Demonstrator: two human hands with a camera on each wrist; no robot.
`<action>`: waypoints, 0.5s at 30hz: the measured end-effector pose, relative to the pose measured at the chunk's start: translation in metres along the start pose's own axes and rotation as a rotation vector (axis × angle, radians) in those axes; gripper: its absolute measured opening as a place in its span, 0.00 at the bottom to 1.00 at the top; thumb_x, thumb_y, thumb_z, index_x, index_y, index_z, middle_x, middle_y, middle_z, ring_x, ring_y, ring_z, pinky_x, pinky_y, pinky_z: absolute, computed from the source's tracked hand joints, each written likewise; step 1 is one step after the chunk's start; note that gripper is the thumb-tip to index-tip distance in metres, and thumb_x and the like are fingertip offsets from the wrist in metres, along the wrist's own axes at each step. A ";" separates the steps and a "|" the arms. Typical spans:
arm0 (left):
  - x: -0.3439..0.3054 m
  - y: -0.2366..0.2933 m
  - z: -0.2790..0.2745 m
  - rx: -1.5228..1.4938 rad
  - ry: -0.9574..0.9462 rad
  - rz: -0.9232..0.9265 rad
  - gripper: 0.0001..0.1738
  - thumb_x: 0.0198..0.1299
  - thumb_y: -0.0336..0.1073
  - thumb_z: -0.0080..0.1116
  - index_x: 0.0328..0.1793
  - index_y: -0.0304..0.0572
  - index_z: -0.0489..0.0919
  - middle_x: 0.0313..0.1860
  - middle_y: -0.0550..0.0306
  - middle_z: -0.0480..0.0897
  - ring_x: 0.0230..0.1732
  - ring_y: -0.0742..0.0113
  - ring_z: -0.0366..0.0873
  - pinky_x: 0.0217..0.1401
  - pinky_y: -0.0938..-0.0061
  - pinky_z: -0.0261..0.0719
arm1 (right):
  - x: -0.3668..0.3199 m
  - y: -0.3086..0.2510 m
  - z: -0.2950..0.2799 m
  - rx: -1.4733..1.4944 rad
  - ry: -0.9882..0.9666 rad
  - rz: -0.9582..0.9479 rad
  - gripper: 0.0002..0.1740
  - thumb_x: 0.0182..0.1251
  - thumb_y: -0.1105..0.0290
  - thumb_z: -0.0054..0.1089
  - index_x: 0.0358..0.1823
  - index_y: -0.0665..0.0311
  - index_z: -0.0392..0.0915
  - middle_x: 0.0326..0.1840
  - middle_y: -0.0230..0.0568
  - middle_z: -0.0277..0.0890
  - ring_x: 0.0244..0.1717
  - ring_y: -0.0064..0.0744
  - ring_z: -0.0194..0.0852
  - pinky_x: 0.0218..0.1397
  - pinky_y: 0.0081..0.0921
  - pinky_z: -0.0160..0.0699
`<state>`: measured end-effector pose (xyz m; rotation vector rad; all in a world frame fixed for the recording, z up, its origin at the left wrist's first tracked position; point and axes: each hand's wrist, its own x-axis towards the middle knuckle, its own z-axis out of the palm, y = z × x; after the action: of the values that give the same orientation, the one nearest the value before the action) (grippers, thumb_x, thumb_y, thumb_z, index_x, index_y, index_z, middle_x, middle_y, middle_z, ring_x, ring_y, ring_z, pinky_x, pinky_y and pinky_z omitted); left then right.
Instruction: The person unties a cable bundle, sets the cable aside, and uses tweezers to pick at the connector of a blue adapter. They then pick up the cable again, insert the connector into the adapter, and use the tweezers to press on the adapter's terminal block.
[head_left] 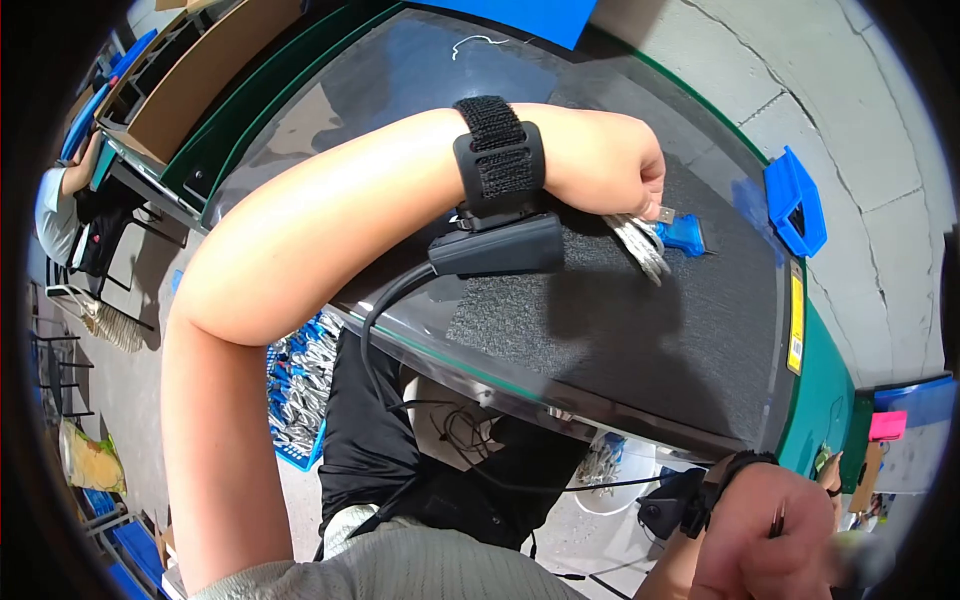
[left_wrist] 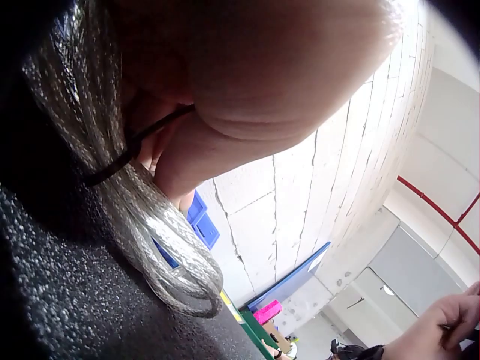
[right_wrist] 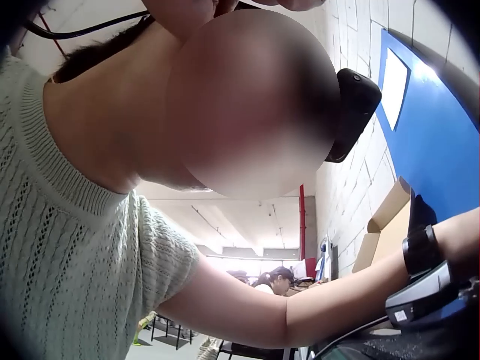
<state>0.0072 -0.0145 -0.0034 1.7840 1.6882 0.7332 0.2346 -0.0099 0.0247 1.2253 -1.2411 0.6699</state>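
Note:
My left hand (head_left: pixel 610 165) reaches across the dark mat, its fingers gripping a looped bundle of silver braided cable (head_left: pixel 640 248). A blue plug (head_left: pixel 682 236) and a small metal USB connector (head_left: pixel 664 214) stick out beside the loops. In the left wrist view, a thin dark tie (left_wrist: pixel 120 165) runs round the bundle and up under the fingers. My right hand (head_left: pixel 770 530) is raised off the table at the lower right, fingers curled. A thin dark strip (head_left: pixel 778 522) shows between its finger and thumb. Only part of this hand shows atop the right wrist view.
The mat (head_left: pixel 520 320) lies on a green-edged table. A blue bin (head_left: pixel 797 205) stands at its right edge, and a white string (head_left: pixel 478 42) lies at the back. Below are a blue basket (head_left: pixel 300 455) of cables and a white bucket (head_left: pixel 615 497). Another person (head_left: pixel 62 215) sits at left.

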 end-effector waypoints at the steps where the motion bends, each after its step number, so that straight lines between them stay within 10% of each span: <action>1: 0.002 -0.002 0.001 -0.024 -0.003 0.017 0.15 0.67 0.42 0.60 0.43 0.35 0.83 0.30 0.54 0.82 0.35 0.66 0.78 0.43 0.68 0.75 | 0.002 0.007 0.003 -0.042 -0.053 -0.052 0.16 0.61 0.70 0.68 0.50 0.51 0.75 0.49 0.04 0.64 0.18 0.16 0.40 0.21 0.15 0.39; 5: -0.001 0.000 -0.001 -0.024 -0.010 0.017 0.15 0.67 0.42 0.60 0.42 0.34 0.82 0.30 0.54 0.83 0.35 0.65 0.78 0.43 0.68 0.75 | 0.004 -0.012 -0.007 -0.058 -0.121 -0.145 0.19 0.61 0.71 0.68 0.53 0.52 0.76 0.55 0.04 0.62 0.17 0.16 0.40 0.20 0.14 0.38; 7: -0.001 -0.002 -0.001 -0.018 -0.008 0.029 0.15 0.67 0.42 0.60 0.42 0.35 0.82 0.30 0.54 0.83 0.34 0.65 0.78 0.42 0.68 0.75 | 0.020 -0.054 -0.019 -0.324 -0.713 0.548 0.27 0.63 0.71 0.67 0.64 0.53 0.74 0.73 0.10 0.56 0.16 0.16 0.42 0.18 0.14 0.40; 8: 0.001 -0.002 -0.001 -0.017 -0.017 0.043 0.15 0.67 0.42 0.60 0.42 0.35 0.82 0.30 0.54 0.83 0.34 0.65 0.77 0.42 0.68 0.75 | 0.015 -0.053 -0.024 -0.335 -0.713 0.539 0.27 0.63 0.71 0.67 0.64 0.53 0.74 0.73 0.10 0.56 0.16 0.16 0.42 0.18 0.14 0.40; 10: 0.003 -0.002 -0.001 -0.021 -0.036 0.031 0.14 0.67 0.41 0.60 0.43 0.35 0.82 0.30 0.54 0.83 0.34 0.65 0.77 0.42 0.68 0.75 | 0.009 -0.019 -0.018 -0.272 -0.451 0.689 0.18 0.60 0.65 0.67 0.22 0.58 0.64 0.24 0.17 0.60 0.22 0.16 0.59 0.25 0.15 0.58; 12: 0.005 -0.005 0.000 -0.020 -0.015 0.032 0.14 0.67 0.41 0.60 0.43 0.35 0.82 0.30 0.54 0.83 0.34 0.66 0.77 0.42 0.68 0.75 | -0.006 -0.019 -0.018 -0.157 0.127 0.940 0.16 0.67 0.58 0.63 0.32 0.60 0.68 0.32 0.23 0.59 0.26 0.20 0.54 0.31 0.20 0.57; 15: 0.002 -0.002 -0.002 -0.002 -0.019 0.017 0.14 0.68 0.42 0.60 0.44 0.36 0.83 0.30 0.55 0.83 0.34 0.66 0.77 0.42 0.68 0.75 | -0.001 0.007 -0.045 -0.123 0.307 1.220 0.11 0.75 0.59 0.53 0.39 0.58 0.67 0.41 0.33 0.61 0.31 0.22 0.54 0.35 0.23 0.61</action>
<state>0.0047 -0.0121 -0.0038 1.8009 1.6610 0.7231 0.2427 0.0349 0.0321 0.1143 -1.6600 1.5437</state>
